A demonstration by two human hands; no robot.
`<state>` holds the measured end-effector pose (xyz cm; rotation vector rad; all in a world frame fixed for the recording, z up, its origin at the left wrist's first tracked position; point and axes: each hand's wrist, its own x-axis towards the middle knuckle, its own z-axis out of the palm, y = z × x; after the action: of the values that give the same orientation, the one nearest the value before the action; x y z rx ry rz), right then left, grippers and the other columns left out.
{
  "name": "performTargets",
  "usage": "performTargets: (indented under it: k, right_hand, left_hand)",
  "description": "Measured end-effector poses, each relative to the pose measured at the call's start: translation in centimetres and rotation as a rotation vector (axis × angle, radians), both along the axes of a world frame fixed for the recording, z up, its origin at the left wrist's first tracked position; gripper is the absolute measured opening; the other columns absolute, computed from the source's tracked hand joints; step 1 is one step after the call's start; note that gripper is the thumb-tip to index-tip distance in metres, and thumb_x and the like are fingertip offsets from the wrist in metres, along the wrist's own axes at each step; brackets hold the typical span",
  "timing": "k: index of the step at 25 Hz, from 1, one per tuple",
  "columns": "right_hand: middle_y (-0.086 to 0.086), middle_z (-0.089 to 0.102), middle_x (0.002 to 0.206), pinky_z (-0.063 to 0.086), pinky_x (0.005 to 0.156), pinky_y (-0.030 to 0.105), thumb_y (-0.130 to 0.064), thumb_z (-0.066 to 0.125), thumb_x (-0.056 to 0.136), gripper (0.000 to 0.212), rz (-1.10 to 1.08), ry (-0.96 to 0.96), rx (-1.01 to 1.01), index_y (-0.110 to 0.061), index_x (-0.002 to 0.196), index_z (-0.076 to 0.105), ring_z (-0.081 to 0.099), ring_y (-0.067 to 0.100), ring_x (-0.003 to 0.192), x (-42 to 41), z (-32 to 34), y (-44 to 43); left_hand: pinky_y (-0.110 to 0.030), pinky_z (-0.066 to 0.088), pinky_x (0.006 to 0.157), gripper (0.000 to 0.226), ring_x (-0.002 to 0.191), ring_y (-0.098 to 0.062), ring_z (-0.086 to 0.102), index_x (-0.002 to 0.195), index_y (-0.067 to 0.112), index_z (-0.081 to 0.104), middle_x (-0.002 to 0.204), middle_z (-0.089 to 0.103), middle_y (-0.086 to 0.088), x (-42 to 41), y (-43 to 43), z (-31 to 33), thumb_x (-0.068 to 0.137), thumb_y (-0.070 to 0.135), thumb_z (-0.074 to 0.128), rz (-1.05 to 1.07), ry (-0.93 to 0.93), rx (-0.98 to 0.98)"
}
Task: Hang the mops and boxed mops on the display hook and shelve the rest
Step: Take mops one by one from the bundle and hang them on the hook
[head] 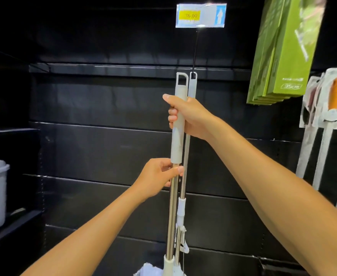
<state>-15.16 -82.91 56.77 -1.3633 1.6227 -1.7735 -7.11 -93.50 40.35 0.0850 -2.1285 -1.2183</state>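
Below a price tag [201,15] reading "36.00", both the right hand [189,116] and left hand [159,178] grip a mop [177,126]; green boxes [283,56] read "35cm".

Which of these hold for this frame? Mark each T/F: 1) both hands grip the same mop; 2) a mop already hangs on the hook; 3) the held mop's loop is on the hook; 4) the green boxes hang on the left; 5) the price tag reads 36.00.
1) True: right hand holds the held mop by its grey grip, left hand holds its metal pole lower down.
2) True: the hung mop has its loop on the hook.
3) False: its loop is beside the hook, not on it.
4) False: the green boxes hang at upper right.
5) True: the price tag shows 36.00.
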Motion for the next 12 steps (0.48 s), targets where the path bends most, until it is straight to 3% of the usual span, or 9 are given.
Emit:
performTargets:
  k: [12]
  right_hand:
    - [-0.003,0.05,0.063,0.051,0.064,0.028,-0.03,0.07,0.099,0.022,-0.154,-0.028,-0.078,-0.017,0.098,0.052,0.049,0.009,0.054,-2.5,6.5,-1.2]
  left_hand:
    - [-0.023,0.062,0.074,0.02,0.089,-0.008,0.077,0.103,0.02,0.079,0.096,0.081,0.005,-4.3,-2.7,7.1,0.097,0.037,0.071,-0.172,0.021,-0.028]
